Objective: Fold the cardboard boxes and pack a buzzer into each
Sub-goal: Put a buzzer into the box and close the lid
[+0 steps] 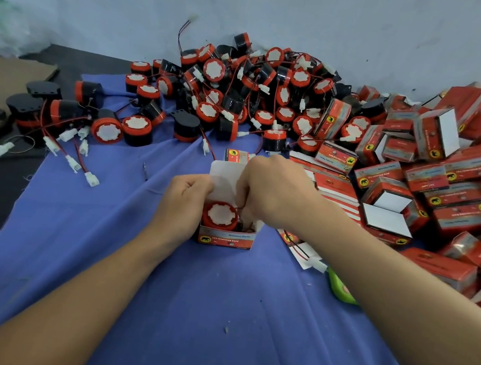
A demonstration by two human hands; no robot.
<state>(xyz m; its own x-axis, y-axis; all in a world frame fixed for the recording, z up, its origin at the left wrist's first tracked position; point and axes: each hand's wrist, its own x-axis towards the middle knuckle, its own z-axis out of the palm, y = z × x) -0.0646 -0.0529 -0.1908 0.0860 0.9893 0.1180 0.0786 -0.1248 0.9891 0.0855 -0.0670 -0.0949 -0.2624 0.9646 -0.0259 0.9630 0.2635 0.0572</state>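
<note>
On the blue cloth stands the small red cardboard box, open, with the round red-and-black buzzer inside. I think everything must sit below the rim before the white lid flap closes. My left hand grips the box's left wall. My right hand reaches in with curled fingers; whether they pinch anything, I cannot tell.

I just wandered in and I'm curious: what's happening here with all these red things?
A person is packing buzzers into small red boxes. The left hand holds an open box on the blue cloth, with a buzzer sitting inside. The right hand is curled at the box's raised flap; what its fingers grip is hidden. Loose buzzers are piled behind, and a heap of boxes lies to the right.
</note>
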